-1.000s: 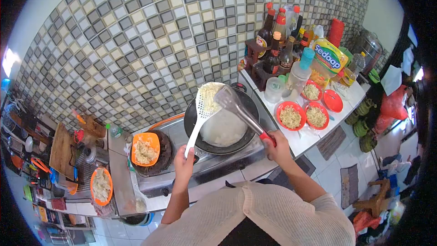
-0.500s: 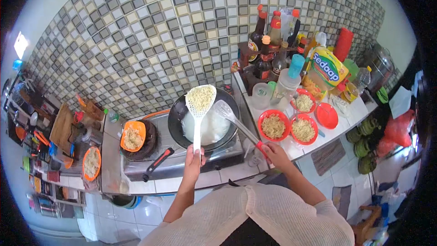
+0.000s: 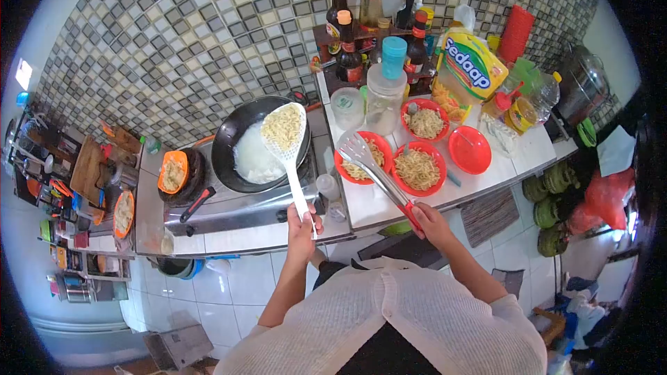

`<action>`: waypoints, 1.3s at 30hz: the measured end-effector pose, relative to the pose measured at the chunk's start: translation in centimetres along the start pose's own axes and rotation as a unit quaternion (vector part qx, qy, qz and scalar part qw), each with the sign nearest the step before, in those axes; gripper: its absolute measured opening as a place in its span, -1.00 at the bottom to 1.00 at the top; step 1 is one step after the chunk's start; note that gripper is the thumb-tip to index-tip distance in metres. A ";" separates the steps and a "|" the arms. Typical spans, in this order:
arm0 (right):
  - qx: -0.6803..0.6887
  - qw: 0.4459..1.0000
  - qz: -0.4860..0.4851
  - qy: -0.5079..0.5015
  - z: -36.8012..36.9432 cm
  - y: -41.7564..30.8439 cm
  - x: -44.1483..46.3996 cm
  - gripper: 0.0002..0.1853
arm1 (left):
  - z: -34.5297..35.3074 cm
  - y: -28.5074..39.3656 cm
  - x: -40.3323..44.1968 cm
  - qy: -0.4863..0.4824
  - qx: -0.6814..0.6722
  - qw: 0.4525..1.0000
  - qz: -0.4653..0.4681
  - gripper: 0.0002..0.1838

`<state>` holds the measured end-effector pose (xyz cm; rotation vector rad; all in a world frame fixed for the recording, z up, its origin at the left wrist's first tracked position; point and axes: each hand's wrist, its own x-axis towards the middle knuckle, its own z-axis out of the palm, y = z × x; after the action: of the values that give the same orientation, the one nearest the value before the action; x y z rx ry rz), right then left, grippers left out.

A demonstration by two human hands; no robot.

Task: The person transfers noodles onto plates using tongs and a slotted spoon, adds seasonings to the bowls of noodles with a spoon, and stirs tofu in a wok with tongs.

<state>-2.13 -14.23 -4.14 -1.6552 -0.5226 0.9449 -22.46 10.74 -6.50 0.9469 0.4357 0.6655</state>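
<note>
A white skimmer [image 3: 291, 169] is gripped by the left hand [image 3: 301, 237], noodles [image 3: 283, 126] held ahead of the grip over the wok [image 3: 225, 142] rim; tongs [image 3: 385, 186] are clasped by the right hand [image 3: 433, 225], open room between.

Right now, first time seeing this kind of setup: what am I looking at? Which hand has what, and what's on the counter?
No machine here: a person works bare-handed. There is one viewpoint, a camera worn on their head, looking forward and down, so their left is your left.

The left hand grips a white slotted spoon carrying noodles. The right hand holds metal tongs with a red handle.

On the stove sits a dark pan of cloudy liquid. On the counter to its right are four red bowls, three with noodles, and bottles behind.
</note>
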 end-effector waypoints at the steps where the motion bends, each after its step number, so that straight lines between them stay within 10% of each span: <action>1: 0.003 1.000 0.002 -0.005 -0.6 0.1 -0.2 -0.60 | 0.1 -0.6 0.0 0.004 -0.004 1.000 0.004 -0.76; 20: 0.060 0.998 0.004 -0.029 -2.1 2.4 -0.1 -0.57 | -3.1 0.6 1.7 0.183 0.051 0.982 -0.010 -0.71; 39: 0.110 0.993 -0.020 -0.045 14.4 -2.5 5.4 -0.52 | -19.1 19.2 -1.6 0.235 0.105 0.966 0.033 -0.84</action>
<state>-10.17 -0.88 -4.55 -1.4048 -0.4932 1.0135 -41.52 28.89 -0.06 1.0037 0.9126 0.9231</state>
